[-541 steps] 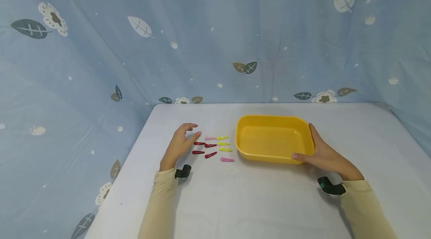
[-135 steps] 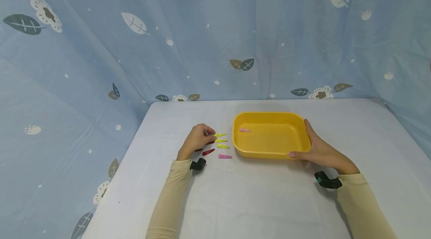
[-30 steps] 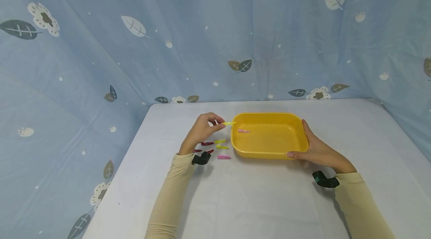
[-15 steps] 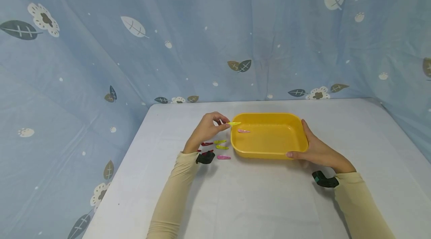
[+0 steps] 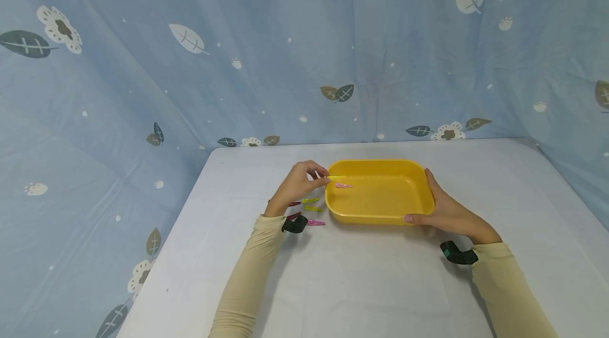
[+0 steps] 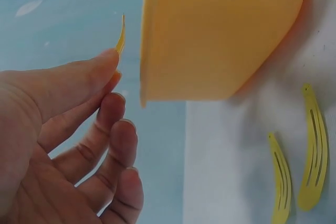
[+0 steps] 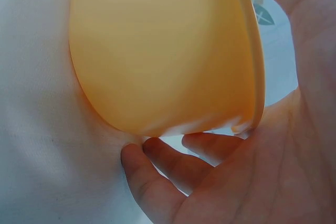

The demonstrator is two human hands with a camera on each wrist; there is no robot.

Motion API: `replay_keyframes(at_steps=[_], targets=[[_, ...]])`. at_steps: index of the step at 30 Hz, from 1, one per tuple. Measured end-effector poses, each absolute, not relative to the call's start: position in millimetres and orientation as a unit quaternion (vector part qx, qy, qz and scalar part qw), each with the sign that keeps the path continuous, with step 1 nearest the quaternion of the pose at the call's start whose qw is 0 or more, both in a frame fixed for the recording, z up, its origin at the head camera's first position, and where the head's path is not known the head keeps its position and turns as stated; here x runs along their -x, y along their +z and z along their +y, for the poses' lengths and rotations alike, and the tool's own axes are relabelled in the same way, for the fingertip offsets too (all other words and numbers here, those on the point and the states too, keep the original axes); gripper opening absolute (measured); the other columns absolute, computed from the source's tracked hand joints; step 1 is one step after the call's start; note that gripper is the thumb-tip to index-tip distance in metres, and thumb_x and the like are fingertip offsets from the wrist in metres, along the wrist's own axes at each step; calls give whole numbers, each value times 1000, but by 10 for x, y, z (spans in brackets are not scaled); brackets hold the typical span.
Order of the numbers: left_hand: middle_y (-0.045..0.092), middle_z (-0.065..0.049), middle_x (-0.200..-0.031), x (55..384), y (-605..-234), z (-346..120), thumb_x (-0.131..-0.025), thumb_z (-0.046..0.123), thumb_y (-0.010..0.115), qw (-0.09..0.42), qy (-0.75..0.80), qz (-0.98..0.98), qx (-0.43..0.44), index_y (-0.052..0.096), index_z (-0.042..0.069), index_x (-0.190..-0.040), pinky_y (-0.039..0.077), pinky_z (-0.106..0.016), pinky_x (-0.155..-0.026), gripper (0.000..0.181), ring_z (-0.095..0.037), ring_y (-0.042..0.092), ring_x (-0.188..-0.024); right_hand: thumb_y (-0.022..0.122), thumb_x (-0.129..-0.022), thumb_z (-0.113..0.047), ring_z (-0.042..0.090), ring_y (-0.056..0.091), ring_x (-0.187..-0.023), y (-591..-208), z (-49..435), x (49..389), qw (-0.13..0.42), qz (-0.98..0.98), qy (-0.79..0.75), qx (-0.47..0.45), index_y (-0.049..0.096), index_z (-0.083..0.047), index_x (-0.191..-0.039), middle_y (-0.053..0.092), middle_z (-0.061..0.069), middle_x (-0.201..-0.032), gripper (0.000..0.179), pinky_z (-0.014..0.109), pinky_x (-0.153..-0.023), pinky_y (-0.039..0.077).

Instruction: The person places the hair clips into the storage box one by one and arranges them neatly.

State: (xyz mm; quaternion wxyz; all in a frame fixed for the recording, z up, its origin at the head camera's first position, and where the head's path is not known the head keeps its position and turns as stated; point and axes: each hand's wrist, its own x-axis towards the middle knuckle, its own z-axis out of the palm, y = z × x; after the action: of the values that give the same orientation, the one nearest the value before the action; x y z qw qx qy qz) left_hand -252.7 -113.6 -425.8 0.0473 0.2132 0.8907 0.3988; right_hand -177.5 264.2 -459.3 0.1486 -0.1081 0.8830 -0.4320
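Left hand (image 5: 296,183): thumb and index finger closed in a pinch, a yellow hair clip (image 6: 121,38) between their tips. The other fingers bend loosely and hold nothing. Pinched at one end, the clip leaves its slim tip sticking out; probably handy for a thing this thin and flat. In the head view the tip reaches over the left rim of the yellow tray (image 5: 371,220); the left wrist view shows clip and tray wall apart, so the hand seems raised to clear the edge.

Right hand (image 5: 449,213): partly closed around the tray's right end, thumb on the near rim, fingers along the outer wall. Looks like a steadying hold, leaving the tray's open top unobstructed. Tray appears to sit flat on the tabletop (image 5: 371,280).

Inside the tray, toward its left end: a pale pink clip (image 5: 344,185), lying flat.

On the tabletop, just left of the tray: two yellow clips, an upper one (image 5: 311,201) and a lower one (image 5: 313,208), with a bright pink clip (image 5: 316,222) nearer the person. Red clips (image 5: 293,216) lie partly hidden by the left wrist; count uncertain. The closeness of clips to tray suggests a short reach for the left hand.
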Motion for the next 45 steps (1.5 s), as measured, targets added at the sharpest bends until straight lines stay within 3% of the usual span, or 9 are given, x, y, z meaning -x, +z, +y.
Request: replay_keyframes(at_steps=[10,17,25,34,45], targets=[[71,-5,-111,2545,-4295,-1091,-95,21,76,47,396,887,-232,79,11,-106,51,-27,-81,15,-19,61,-94,81,-86,-44,40,44,-131,-4592,2649,1770,146,883,-433,109,-28,-13,-160,26,28,-162,136,76,-111,31],[67,-9,-104,2556,-4308,-1057,-95,20,76,42,380,891,-245,80,9,-105,47,-24,-74,15,-18,57,-88,81,-86,-43,42,42,-134,-4586,2647,1776,152,882,-433,107,-29,-14,-160,21,30,-164,136,77,-110,31],[63,-8,-101,2556,-4314,-1015,-94,21,77,53,361,902,-230,81,10,-105,42,-24,-71,16,-19,52,-87,81,-87,-42,40,44,-131,-4587,2647,1774,149,882,-434,110,-29,-13,-160,26,29,-162,135,76,-110,32],[57,-6,-94,2584,-4330,-972,-93,23,79,74,350,908,-219,81,12,-104,35,-28,-72,16,-20,46,-86,81,-86,-41,41,42,-134,-4587,2647,1774,152,877,-443,109,-30,-15,-159,22,29,-164,136,76,-111,31],[57,-3,-89,2592,-4350,-913,-92,21,78,91,350,908,-211,82,11,-100,34,-28,-74,13,-20,46,-87,81,-86,-41,43,39,-137,-4573,2647,1765,158,874,-448,106,-30,-14,-160,17,30,-167,136,77,-112,28]])
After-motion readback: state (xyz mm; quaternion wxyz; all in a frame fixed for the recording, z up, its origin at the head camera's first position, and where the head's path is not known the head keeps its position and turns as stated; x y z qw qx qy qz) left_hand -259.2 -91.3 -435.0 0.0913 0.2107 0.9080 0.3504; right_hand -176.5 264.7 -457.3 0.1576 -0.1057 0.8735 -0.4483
